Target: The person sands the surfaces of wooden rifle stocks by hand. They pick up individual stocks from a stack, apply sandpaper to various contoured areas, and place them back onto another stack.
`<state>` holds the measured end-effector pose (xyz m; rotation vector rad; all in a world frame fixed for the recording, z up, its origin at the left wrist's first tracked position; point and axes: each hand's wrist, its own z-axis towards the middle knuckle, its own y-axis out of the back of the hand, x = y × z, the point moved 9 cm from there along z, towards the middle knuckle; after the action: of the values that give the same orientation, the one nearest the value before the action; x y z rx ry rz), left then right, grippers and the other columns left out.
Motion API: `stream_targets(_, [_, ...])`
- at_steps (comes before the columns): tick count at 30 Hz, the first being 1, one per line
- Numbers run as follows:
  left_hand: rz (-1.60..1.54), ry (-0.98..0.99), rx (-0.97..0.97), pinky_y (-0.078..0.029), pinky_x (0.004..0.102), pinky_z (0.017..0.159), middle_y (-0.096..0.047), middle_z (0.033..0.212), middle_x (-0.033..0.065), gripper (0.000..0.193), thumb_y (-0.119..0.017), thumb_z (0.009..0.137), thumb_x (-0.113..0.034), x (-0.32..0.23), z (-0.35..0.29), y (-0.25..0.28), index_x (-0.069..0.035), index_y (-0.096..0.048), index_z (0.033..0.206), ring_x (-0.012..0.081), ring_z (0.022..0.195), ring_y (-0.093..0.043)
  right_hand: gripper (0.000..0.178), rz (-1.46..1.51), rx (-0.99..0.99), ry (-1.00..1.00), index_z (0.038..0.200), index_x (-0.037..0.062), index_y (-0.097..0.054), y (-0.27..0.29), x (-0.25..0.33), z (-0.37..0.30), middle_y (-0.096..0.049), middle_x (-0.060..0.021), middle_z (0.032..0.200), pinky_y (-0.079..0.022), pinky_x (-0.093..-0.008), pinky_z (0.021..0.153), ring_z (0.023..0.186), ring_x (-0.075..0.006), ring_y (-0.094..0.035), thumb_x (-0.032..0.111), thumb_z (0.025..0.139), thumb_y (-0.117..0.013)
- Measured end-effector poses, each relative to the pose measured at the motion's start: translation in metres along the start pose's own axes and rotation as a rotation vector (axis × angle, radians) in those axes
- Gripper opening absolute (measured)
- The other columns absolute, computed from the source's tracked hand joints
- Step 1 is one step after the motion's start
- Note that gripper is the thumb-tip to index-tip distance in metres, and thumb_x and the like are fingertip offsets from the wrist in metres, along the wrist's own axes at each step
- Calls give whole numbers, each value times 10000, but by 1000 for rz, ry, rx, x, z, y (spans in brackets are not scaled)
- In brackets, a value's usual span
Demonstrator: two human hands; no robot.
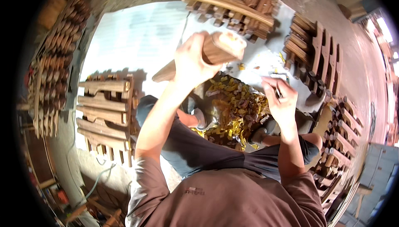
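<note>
My left hand (194,60) is wrapped round a shaped brown wooden piece (220,50), held up above the pale sheet. One end of the piece is pale and bright, and its other end tapers down to the left. To the right, my right hand (280,100) is closed with thumb and fingertips drawn together. Something small and dark seems to be between its fingers, but I cannot make out what. Below and between both hands lies a heap of yellow and brown scraps (237,106), by my feet.
A pale sheet (133,31) covers the floor ahead. Stacks of brown wooden pieces stand around me: a far stack (232,6), a right stack (316,52), a near-left stack (104,114) and a lower-right stack (341,135). More fill a rack (54,65) at far left. Grey cabinets (380,164) stand at right.
</note>
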<state>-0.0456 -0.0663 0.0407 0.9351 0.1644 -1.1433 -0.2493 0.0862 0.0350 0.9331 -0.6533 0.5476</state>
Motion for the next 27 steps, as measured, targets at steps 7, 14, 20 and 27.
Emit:
stream_targets(7, [-54, -118, 124, -524, 407, 741, -608, 949, 127, 701, -871, 498, -142, -35, -27, -46, -42, -550, 1113, 337, 860, -631, 260, 90, -190, 76, 962, 44, -736, 13, 40, 36, -699, -46, 914, -481, -234, 622, 669, -107, -575, 58, 723, -835])
stream_targets(14, [-67, -140, 157, -517, 417, 720, -595, 937, 129, 719, -878, 486, -132, -46, -30, -62, -39, -550, 1119, 341, 842, -628, 133, -95, -186, 96, 849, 21, -689, 10, 33, 29, -673, -87, 868, -534, -322, 663, 746, -251, -669, -9, 738, -758])
stream_targets(20, [-77, -120, 106, -533, 417, 743, -615, 970, 146, 722, -883, 488, -143, -42, -16, -59, -33, -551, 1120, 363, 866, -638, 256, -218, -23, 473, 829, 50, -611, -2, 62, 30, -628, -56, 805, -520, -330, 591, 683, -232, -641, -80, 630, -706])
stream_targets(27, [-300, 463, -462, -540, 381, 829, -636, 1099, 176, 818, -919, 628, -312, 47, 37, 35, 51, -483, 1217, 253, 954, -647, 312, 1126, -188, -867, 797, 82, -571, -12, -101, -70, -551, -39, 610, -422, -284, 480, 540, -141, -550, 330, 986, -598])
